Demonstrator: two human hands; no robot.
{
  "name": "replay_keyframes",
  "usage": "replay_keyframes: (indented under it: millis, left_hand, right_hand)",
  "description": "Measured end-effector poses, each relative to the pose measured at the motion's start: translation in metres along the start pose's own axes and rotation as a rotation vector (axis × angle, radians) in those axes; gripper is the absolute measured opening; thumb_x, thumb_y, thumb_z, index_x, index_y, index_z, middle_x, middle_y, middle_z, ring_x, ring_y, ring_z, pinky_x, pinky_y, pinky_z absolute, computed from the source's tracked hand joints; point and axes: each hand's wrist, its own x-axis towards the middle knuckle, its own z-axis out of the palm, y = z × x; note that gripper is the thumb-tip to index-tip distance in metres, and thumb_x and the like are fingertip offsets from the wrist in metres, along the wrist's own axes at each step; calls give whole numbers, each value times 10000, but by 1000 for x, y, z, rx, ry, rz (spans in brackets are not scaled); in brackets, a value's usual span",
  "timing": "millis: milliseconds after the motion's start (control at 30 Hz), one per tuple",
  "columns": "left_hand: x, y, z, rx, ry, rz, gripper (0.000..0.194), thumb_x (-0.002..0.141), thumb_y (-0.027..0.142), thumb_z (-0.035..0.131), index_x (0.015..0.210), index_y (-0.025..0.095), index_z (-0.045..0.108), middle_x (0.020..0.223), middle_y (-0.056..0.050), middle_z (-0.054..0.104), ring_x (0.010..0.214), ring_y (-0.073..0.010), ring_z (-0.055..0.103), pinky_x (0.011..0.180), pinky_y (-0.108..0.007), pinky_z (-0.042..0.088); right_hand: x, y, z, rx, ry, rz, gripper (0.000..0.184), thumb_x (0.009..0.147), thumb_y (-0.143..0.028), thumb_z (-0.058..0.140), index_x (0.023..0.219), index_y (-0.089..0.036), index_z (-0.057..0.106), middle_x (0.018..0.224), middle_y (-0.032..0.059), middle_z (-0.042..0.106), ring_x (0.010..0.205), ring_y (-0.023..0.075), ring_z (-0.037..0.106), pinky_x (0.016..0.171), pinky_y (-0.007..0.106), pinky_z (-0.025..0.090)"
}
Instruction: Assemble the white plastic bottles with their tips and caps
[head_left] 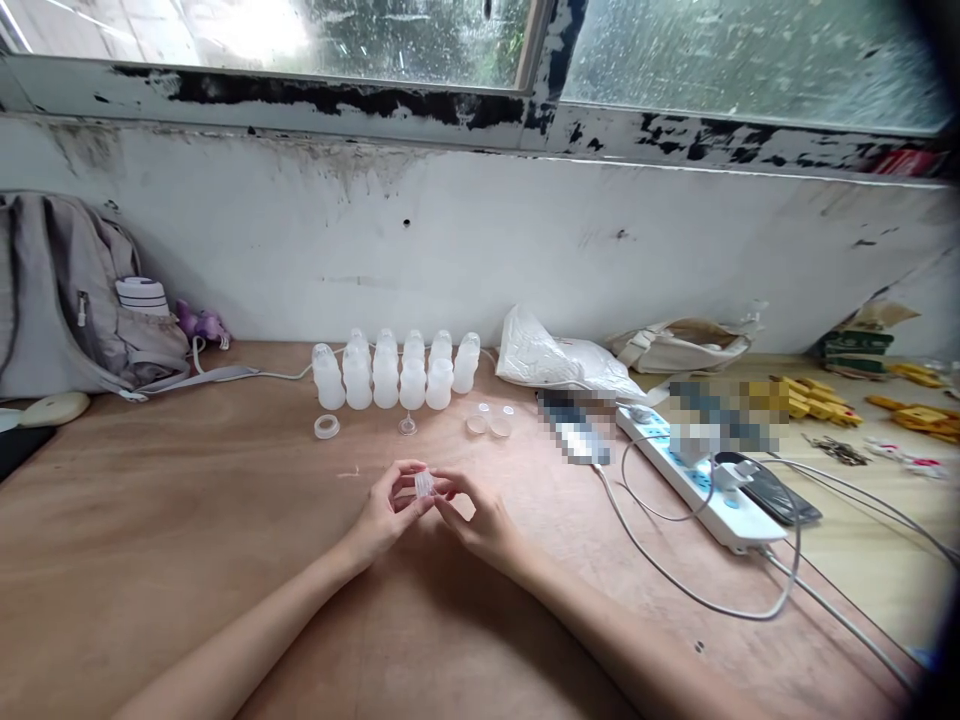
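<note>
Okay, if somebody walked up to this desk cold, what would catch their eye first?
Probably the two hands meeting mid-table: the left hand and right hand pinch a small clear ribbed plastic cap between their fingertips. Behind them, a cluster of white translucent plastic bottles stands near the wall, and a white power strip with trailing cables lies to the right.

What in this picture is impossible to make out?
Head view:
- Small clear ribbed plastic piece: fingers of the left hand and right hand cover much of it, and it is too small to identify.
- Items beside the white power strip: pixelated blur hides them.
- Grey fabric backpack: cut off by the left edge.
</note>
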Motion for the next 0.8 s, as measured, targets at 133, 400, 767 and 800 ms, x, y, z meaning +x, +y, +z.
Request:
replay_keyframes:
  millis: [133,400,767,800]
  left_hand:
    - [-3,3,3,20,26,-11,334,713,310,609,997,180,491,979,-62,577,886,-181,581,788,-322,474]
    - [-4,6,3,65,-19,78,351,660,297,664,960,188,518,991,-63,587,946,-200,551,856,-340,417]
    - [-1,7,4,481,72,125,283,773,347,513,1027,230,555,982,-43,528,805,-141,546,721,-264,449]
    - [1,7,5,491,77,106,274,778,343,503,1018,220,554,966,-41,538,750,-129,550,692,-256,455]
  right_hand:
    - [3,-12,-4,274,-83,120,245,825,-241,454,1068,-214,464,912,46,622,847,159,587,753,306,460]
    - [14,0,-12,409,-77,324,268,683,-345,632,860,-168,536,704,5,573,605,113,527,552,241,426]
    - [17,21,-11,493,-124,477,311,682,-402,612,830,-131,581,657,4,567,513,85,486,457,204,384]
    - [17,24,-11,459,-90,470,308,683,-409,609,814,-133,574,644,-1,561,499,81,474,441,200,375]
